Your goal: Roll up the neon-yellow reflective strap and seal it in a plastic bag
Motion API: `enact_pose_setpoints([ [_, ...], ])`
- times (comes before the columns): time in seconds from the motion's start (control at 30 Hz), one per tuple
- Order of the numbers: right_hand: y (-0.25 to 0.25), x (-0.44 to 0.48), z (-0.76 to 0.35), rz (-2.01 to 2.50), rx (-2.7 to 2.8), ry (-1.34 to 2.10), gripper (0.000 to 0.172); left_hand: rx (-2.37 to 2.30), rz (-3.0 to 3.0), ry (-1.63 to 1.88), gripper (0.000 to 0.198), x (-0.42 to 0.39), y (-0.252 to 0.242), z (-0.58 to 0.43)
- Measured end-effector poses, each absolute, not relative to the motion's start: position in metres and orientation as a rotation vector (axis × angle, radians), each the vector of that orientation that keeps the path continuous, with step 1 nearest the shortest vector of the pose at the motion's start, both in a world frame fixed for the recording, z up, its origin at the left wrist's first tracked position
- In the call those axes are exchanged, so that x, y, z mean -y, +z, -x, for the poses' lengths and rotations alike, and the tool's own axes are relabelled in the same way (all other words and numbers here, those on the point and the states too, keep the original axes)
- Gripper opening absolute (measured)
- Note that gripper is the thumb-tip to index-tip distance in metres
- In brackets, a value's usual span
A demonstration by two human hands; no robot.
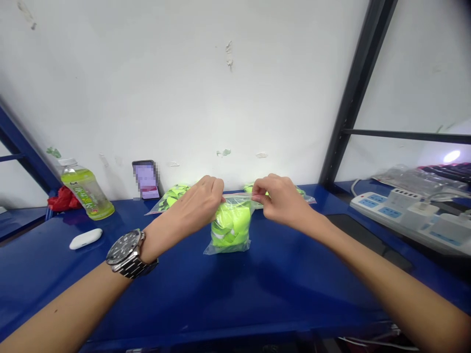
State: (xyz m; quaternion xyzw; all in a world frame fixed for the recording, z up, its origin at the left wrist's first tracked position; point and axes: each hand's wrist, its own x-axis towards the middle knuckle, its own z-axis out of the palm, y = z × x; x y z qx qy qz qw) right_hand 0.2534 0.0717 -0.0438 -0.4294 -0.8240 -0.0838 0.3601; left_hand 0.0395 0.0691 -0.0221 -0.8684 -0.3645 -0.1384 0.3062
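Observation:
A clear plastic zip bag (231, 228) with folded neon-yellow fabric inside hangs or stands upright over the blue table, its lower edge at the tabletop. My left hand (204, 198), with a metal watch on the wrist, pinches the bag's top left corner. At the top right corner, my right hand (275, 198) is closed on the bag's edge in the same way. Behind my left hand lies another bag of neon-yellow fabric (174, 196). More bagged neon fabric (301, 192) shows behind my right hand, partly hidden by it.
A drink bottle (88, 191), a red bundle (62, 200) and a white earbud case (86, 239) are on the left. A phone (146, 179) leans against the wall. On the right are a dark flat slab (368, 238), a white power strip (401, 211) and clear plastic packaging (415, 171).

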Motion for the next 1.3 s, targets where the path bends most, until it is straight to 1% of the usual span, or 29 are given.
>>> enact_pose_setpoints([
  [0.13,-0.047,-0.081,-0.252,1.191,2.049,-0.221,0.021,0.914,2.317,-0.435,0.018,-0.072,-0.023,-0.039],
  [0.23,-0.049,-0.083,-0.258,1.079,2.009,-0.172,0.018,0.93,2.467,-0.475,0.017,-0.073,-0.019,-0.029],
  [0.3,-0.048,-0.081,-0.262,0.993,2.018,-0.139,0.015,1.003,2.579,-0.445,0.014,-0.072,-0.017,-0.022],
  [0.37,-0.046,-0.077,-0.264,0.97,2.036,-0.088,0.012,1.06,2.617,-0.402,0.016,-0.071,-0.017,-0.017],
  [0.43,-0.043,-0.074,-0.264,1.002,2.046,-0.01,0.013,1.074,2.597,-0.394,0.022,-0.071,-0.016,-0.014],
  [0.47,-0.041,-0.073,-0.265,1.017,2.042,0.045,0.014,1.075,2.589,-0.408,0.021,-0.071,-0.016,-0.014],
  [0.57,-0.037,-0.073,-0.265,1.006,2.014,0.263,0.012,1.109,2.644,-0.505,0.012,-0.068,-0.01,-0.013],
  [0.6,-0.035,-0.072,-0.264,0.985,2.007,0.333,0.011,1.128,2.695,-0.537,0.016,-0.066,-0.007,-0.014],
  [0.63,-0.034,-0.07,-0.263,0.956,2.003,0.396,0.011,1.142,2.754,-0.549,0.023,-0.063,-0.004,-0.016],
  [0.7,-0.03,-0.066,-0.26,0.876,2.008,0.499,0.011,1.159,2.858,-0.491,0.049,-0.056,0.002,-0.022],
  [0.73,-0.028,-0.064,-0.258,0.829,2.013,0.538,0.011,1.165,2.898,-0.408,0.057,-0.054,0.004,-0.026],
  [0.77,-0.026,-0.064,-0.257,0.784,2.018,0.565,0.011,1.169,2.924,-0.308,0.057,-0.053,0.006,-0.03],
  [0.8,-0.025,-0.065,-0.256,0.746,2.013,0.574,0.011,1.168,2.937,-0.219,0.051,-0.054,0.008,-0.034],
  [0.87,-0.025,-0.074,-0.26,0.704,1.943,0.526,0.014,1.143,2.937,-0.153,0.038,-0.061,0.011,-0.04],
  [0.9,-0.027,-0.081,-0.264,0.711,1.886,0.475,0.017,1.118,2.915,-0.183,0.037,-0.068,0.011,-0.041],
  [0.97,-0.036,-0.099,-0.275,0.8,1.773,0.336,0.022,1.06,2.786,-0.34,0.033,-0.084,0.006,-0.042],
  [1.03,-0.052,-0.116,-0.285,0.991,1.774,0.137,0.022,1.007,2.561,-0.503,0.026,-0.1,-0.009,-0.041],
  [1.07,-0.062,-0.122,-0.289,1.072,1.838,0.031,0.021,0.987,2.466,-0.525,0.025,-0.108,-0.02,-0.041],
  [1.1,-0.073,-0.127,-0.292,1.139,1.923,-0.092,0.021,0.944,2.409,-0.51,0.026,-0.114,-0.035,-0.041],
  [1.13,-0.084,-0.131,-0.293,1.195,2.03,-0.215,0.024,0.903,2.4,-0.431,0.035,-0.118,-0.05,-0.042],
  [1.17,-0.094,-0.132,-0.293,1.248,2.131,-0.327,0.028,0.875,2.424,-0.319,0.044,-0.121,-0.067,-0.043],
  [1.23,-0.111,-0.132,-0.291,1.304,2.303,-0.491,0.045,0.927,2.446,-0.162,0.048,-0.124,-0.097,-0.046],
  [1.27,-0.117,-0.131,-0.29,1.313,2.361,-0.547,0.05,0.976,2.424,-0.152,0.052,-0.125,-0.108,-0.048],
  [1.3,-0.121,-0.13,-0.29,1.319,2.397,-0.59,0.052,1.007,2.405,-0.148,0.056,-0.126,-0.117,-0.05],
])
